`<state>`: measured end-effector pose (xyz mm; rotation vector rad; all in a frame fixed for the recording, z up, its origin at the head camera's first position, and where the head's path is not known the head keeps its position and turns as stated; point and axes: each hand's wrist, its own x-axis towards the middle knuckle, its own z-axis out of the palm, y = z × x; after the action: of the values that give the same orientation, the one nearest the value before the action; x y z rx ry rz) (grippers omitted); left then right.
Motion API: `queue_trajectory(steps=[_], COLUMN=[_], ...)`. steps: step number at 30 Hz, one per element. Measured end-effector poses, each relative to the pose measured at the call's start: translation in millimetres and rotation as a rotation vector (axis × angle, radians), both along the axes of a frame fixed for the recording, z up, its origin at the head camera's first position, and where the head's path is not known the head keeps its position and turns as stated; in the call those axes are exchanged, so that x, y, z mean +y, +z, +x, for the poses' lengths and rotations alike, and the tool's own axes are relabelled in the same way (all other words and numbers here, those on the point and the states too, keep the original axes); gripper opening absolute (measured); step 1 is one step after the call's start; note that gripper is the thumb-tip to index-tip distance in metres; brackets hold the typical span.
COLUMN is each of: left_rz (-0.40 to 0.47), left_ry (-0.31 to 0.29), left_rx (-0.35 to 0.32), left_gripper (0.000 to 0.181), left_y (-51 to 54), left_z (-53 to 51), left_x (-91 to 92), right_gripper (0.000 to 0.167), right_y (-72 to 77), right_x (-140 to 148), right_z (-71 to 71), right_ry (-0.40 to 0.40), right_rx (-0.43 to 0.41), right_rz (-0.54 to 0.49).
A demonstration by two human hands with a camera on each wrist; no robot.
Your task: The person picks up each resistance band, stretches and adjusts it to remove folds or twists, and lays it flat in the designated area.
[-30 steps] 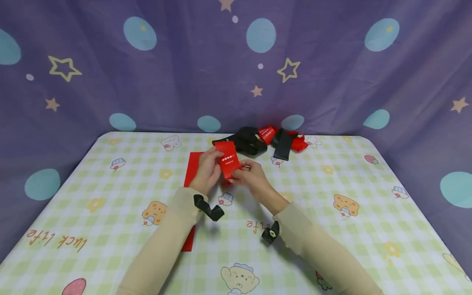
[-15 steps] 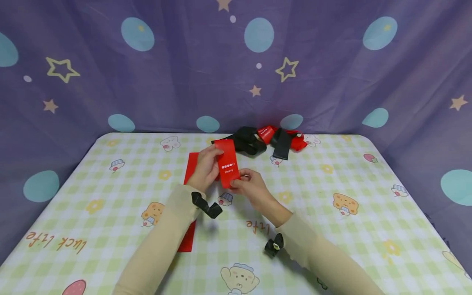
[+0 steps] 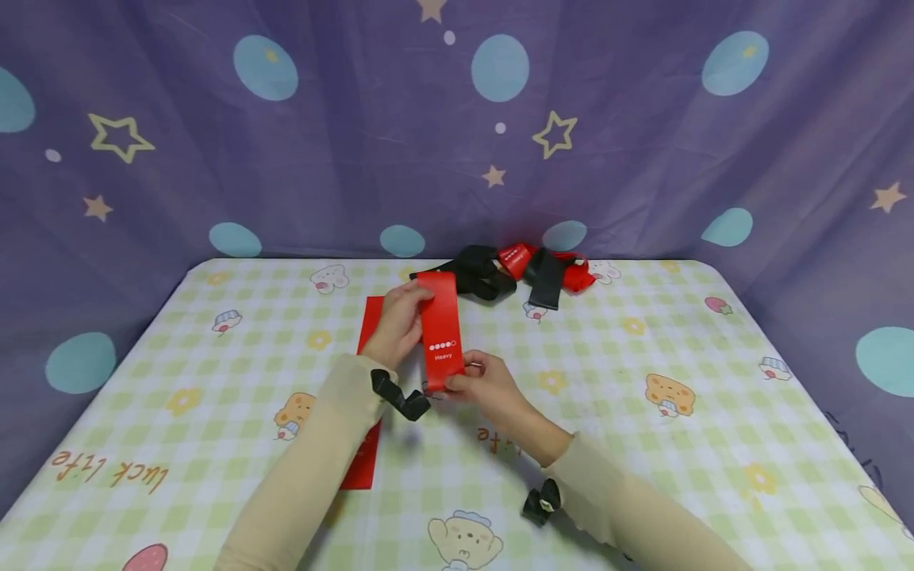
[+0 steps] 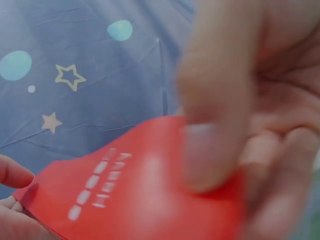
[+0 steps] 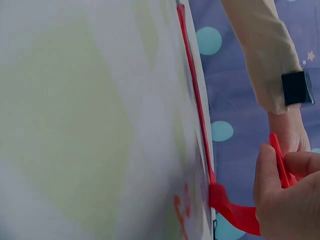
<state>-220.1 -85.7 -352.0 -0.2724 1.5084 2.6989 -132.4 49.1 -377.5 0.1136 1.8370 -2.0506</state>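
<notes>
A flat red resistance band (image 3: 442, 313) printed "Heavy" is stretched between both hands above the table. My left hand (image 3: 397, 325) pinches its far end, thumb on top, as the left wrist view shows close up. At its near end, my right hand (image 3: 491, 388) pinches it between thumb and fingers. Beside and partly beneath the left forearm, a red strip (image 3: 362, 464) lies flat on the table. In the right wrist view, a red curl (image 5: 232, 207) runs from the tabletop towards my right hand; whether it joins the held piece, I cannot tell.
Black bands (image 3: 477, 271) and red bands (image 3: 516, 259) lie bunched at the table's back edge, just beyond the hands. A checked, cartoon-printed cloth (image 3: 664, 333) covers the table. Behind it hangs a purple curtain (image 3: 343, 159).
The right hand has moved down towards the near side, drawing out a longer flat length of the red band. The left hand has stayed nearly in place, holding the far end.
</notes>
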Motion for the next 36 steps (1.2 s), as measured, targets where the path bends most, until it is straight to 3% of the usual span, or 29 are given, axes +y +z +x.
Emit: queue_trajectory(steps=[6,13,21,25,31,36], left_rz=[0.018,0.046,0.007,-0.009,-0.036,-0.083], left_ry=[0.001,0.001,-0.032,-0.058,-0.063,-0.103], left_rx=[-0.036,-0.051,-0.055,-0.056,-0.054,-0.062], left_gripper=[0.041,0.022,0.054,0.049,0.025,0.029], left_y=[-2.0,-0.5,3.0,3.1,0.5,-1.2], left_z=[-1.7,-1.9,-2.4,-1.9,-2.2,-6.1], left_x=[-0.1,1.0,0.3,0.5,-3.1,-10.5], right_gripper=[0.023,0.024,0.025,0.030,0.036,0.044], right_y=[-3.9,-5.8,-8.4,-8.4,-7.4,-7.3], right_x=[4,3,6,8,9,6], right_z=[12.9,23.4,35.7,41.7,49.8,54.3], right_ry=[0.041,0.073,0.190,0.256,0.314,0.338], right_rx=[0.016,0.023,0.021,0.022,-0.004,-0.029], right_rz=[-0.033,-0.041,-0.076,-0.079,-0.060,-0.064])
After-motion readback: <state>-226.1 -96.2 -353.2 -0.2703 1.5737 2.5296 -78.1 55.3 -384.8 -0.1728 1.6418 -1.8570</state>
